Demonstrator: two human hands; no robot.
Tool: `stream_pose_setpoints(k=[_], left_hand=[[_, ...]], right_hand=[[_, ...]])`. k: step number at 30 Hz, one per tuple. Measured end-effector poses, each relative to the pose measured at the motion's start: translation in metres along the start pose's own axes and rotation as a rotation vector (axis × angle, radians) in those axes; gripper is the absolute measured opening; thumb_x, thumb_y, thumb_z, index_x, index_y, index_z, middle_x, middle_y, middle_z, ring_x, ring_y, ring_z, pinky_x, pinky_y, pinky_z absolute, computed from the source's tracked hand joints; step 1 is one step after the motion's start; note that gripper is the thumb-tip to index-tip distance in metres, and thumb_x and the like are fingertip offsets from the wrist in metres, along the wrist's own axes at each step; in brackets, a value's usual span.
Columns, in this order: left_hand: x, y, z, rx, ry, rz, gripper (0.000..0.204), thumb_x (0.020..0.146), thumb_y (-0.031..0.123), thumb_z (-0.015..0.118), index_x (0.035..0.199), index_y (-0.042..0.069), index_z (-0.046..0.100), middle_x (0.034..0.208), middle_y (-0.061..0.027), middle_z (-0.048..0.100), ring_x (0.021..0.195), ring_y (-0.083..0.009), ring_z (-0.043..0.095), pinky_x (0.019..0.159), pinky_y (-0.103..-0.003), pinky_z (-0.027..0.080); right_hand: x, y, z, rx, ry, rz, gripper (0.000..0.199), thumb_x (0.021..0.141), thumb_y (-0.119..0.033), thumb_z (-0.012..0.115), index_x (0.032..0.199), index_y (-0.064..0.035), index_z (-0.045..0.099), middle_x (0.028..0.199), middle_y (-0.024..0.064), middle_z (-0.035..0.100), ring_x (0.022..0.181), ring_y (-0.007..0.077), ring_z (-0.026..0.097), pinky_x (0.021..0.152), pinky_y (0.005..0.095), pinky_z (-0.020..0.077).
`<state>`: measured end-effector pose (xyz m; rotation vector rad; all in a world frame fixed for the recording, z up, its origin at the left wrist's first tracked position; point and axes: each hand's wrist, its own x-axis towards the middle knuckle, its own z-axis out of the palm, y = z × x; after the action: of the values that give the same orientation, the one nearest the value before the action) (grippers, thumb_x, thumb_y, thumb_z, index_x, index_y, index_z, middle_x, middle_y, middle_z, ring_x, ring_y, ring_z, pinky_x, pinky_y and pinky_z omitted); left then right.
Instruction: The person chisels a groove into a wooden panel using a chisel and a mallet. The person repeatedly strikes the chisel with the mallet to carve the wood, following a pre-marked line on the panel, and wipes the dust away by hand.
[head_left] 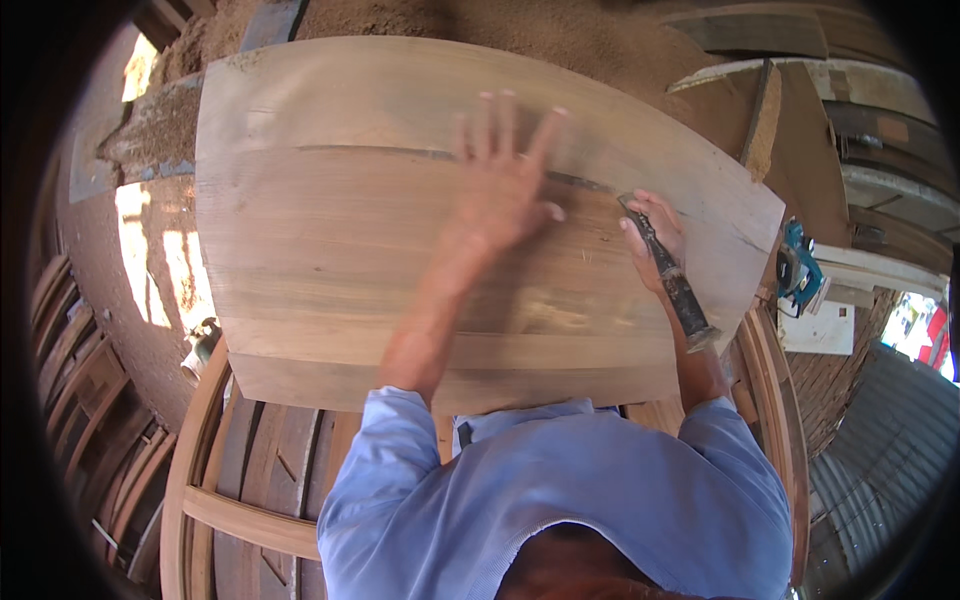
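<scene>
A wide wooden panel (330,250) of several joined boards lies in front of me, with a dark seam (580,182) running across its upper part. Above this seam my left hand (500,190) is spread wide, its fingers pointing away from me and slightly smeared by motion. Nothing is in it; whether it touches the wood I cannot tell. At the panel's right side my right hand (662,240) is closed around a dark chisel-like hand tool (680,295). The tool slants, its thick end towards me and its narrow end by my fingertips.
A teal power tool (800,265) sits beyond the panel's right edge. Under the panel is a wooden frame (250,523) with slats. Curved wooden pieces (85,400) are stacked at the left, and sawdust (600,45) covers the ground at the far side.
</scene>
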<state>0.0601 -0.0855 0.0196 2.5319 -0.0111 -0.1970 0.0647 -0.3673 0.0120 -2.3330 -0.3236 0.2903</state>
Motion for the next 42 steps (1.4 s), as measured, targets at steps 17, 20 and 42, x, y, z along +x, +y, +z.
stream_pose_setpoints(k=[17,20,42], left_hand=[[0.01,-0.061,0.021,0.361,0.312,-0.06,0.066,0.101,0.046,0.048,0.156,0.01,0.041,0.161,-0.0254,0.033,0.151,-0.0454,0.025,0.123,-0.061,0.017],[-0.042,-0.049,0.032,0.34,0.281,-0.028,0.068,0.1,0.043,0.048,0.156,0.006,0.04,0.162,-0.0266,0.031,0.152,-0.0453,0.022,0.123,-0.06,0.015],[0.062,-0.125,-0.021,0.487,0.148,0.242,0.069,0.098,0.062,0.047,0.16,0.034,0.035,0.165,-0.0259,0.024,0.152,-0.0494,0.017,0.123,-0.063,0.01]], right_hand=[[-0.105,-0.076,0.028,-0.307,-0.261,0.562,0.082,0.092,-0.031,0.07,0.157,-0.0035,0.029,0.141,0.031,0.052,0.126,0.0453,0.054,0.103,0.0517,0.0449],[-0.131,-0.048,0.048,-0.167,-0.185,0.506,0.091,0.09,-0.027,0.071,0.161,-0.0027,0.018,0.143,0.0342,0.048,0.13,0.0482,0.051,0.107,0.0555,0.0428],[-0.162,-0.102,0.037,1.153,0.107,0.558,0.071,0.091,-0.001,0.052,0.158,0.0033,0.03,0.124,0.0105,0.059,0.106,0.0149,0.063,0.079,0.0297,0.053]])
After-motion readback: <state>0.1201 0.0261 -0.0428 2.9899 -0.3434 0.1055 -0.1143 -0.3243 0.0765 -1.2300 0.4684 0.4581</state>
